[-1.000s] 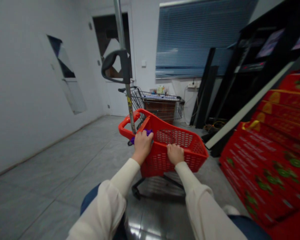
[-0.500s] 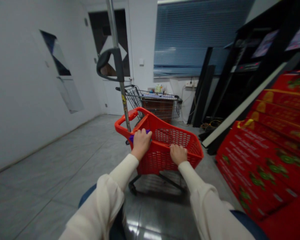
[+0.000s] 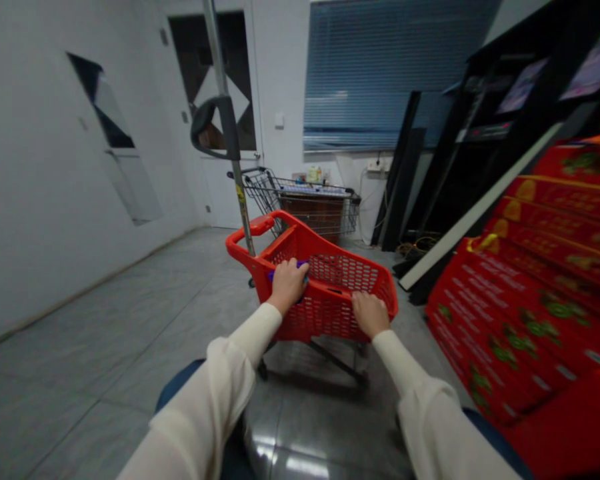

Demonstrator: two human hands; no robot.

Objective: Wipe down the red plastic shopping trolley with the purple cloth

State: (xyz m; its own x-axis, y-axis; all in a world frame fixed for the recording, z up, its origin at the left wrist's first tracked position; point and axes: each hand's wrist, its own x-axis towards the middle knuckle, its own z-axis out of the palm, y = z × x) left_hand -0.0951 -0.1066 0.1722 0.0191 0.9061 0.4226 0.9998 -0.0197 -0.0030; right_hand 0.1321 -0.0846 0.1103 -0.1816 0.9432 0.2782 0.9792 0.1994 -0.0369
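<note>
A small red plastic shopping cart [image 3: 325, 323] with perforated basket walls stands sideways in front of me on dark wheeled legs. My left hand [image 3: 286, 287] is closed around a purple cloth [image 3: 304, 269], pressed onto the near rim close to the handle end. Most of the cloth is hidden under my fingers. Further along that rim, toward the narrow front end, my right hand [image 3: 371, 313] curls its fingers over the edge and grips the cart. A metal pole with a grey loop grip [image 3: 219, 128] rises by the cart's handle.
Behind the cart stand a black wire shopping cart [image 3: 305, 190] and a brown cabinet with small items on top. Stacked red boxes [image 3: 525, 320] fill the right side. Dark panels and a white strip [image 3: 475, 213] lean nearby. A white wall [image 3: 25, 167] runs along the left.
My right hand has shifted right along the rim toward the cart's front end. My left hand, with the purple cloth, has slid slightly right. The view has shifted slightly.
</note>
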